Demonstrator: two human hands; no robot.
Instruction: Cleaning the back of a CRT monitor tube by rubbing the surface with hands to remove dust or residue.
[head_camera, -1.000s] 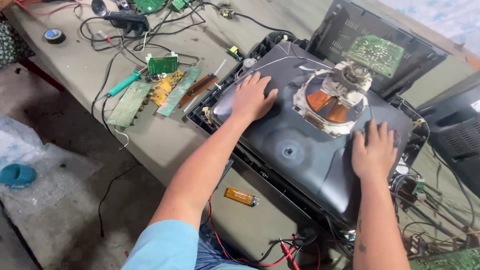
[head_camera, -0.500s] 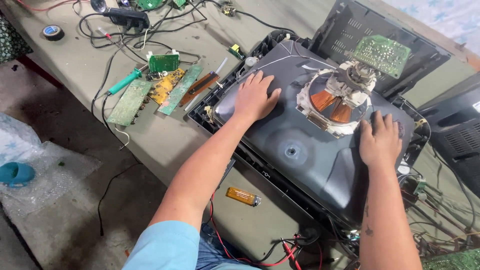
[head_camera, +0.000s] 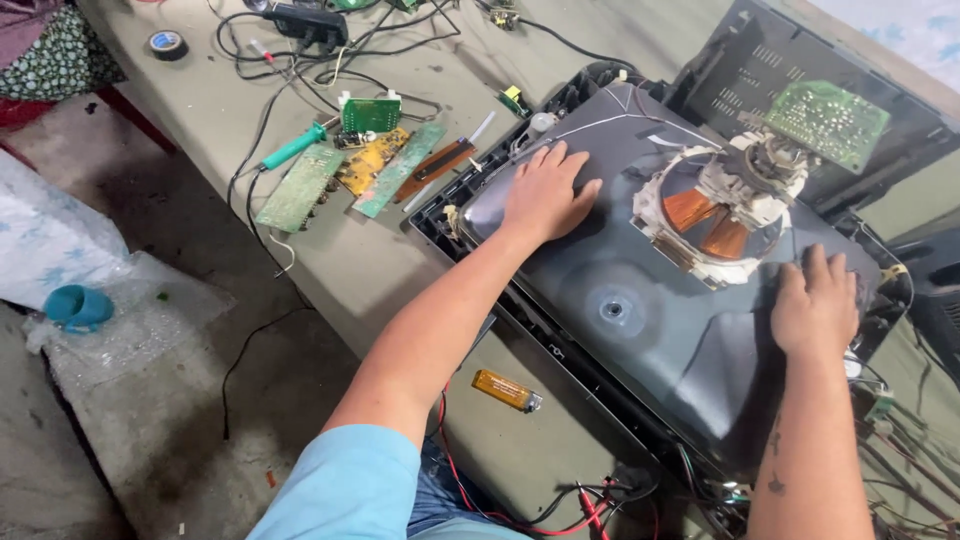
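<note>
Head cam: left hand (head_camera: 545, 195) & right hand (head_camera: 815, 305) both lie flat, fingers spread, gripping nothing, on back of grey picture tube (head_camera: 640, 300) sitting face-down in its frame on tabletop (head_camera: 390, 270). Looks like steadying/positioning step; next move prob needs firm two-hand grip at tube edges, clear of copper yoke (head_camera: 715, 215).

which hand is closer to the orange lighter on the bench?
Left. The left hand lies flat on the picture tube's back, up-table from the orange lighter. The right hand rests on the tube's far right side, clearly farther across from it.
</note>
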